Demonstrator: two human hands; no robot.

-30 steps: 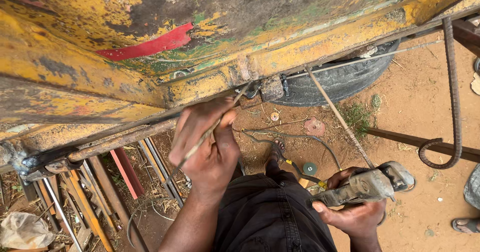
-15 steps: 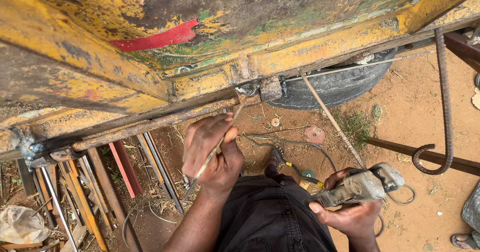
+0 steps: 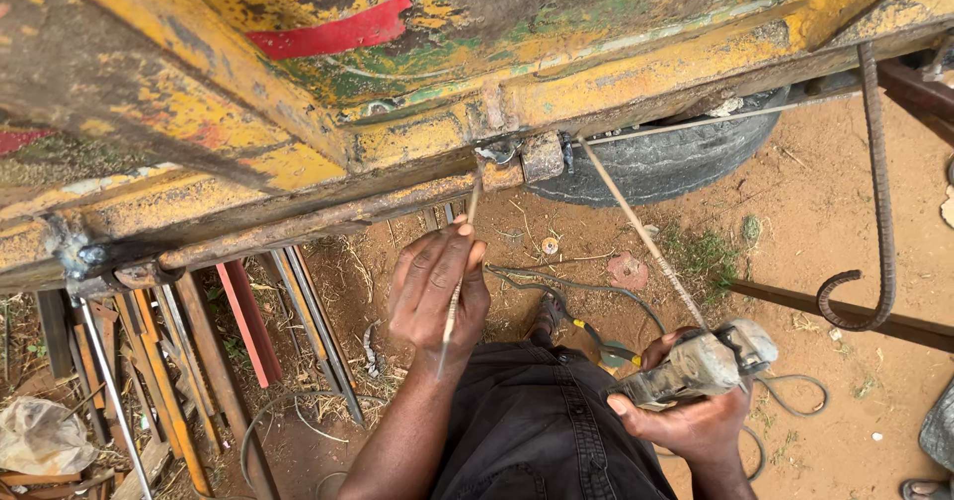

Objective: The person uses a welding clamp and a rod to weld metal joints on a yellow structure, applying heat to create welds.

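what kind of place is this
Most likely an open-air welding or vehicle repair yard. The ground is bare red dirt, a worn tyre sits under a rusty yellow vehicle body, steel bars lie piled about, and the right hand holds an electrode holder.

No labels, signs or screens showed. Only package-like thing: a crumpled whitish plastic bag (image 3: 40,437), lying at bottom left on the dirt beside rusty metal bars (image 3: 149,361).

Thin welding rod (image 3: 459,279) upright, grey electrode holder (image 3: 696,366) tilted
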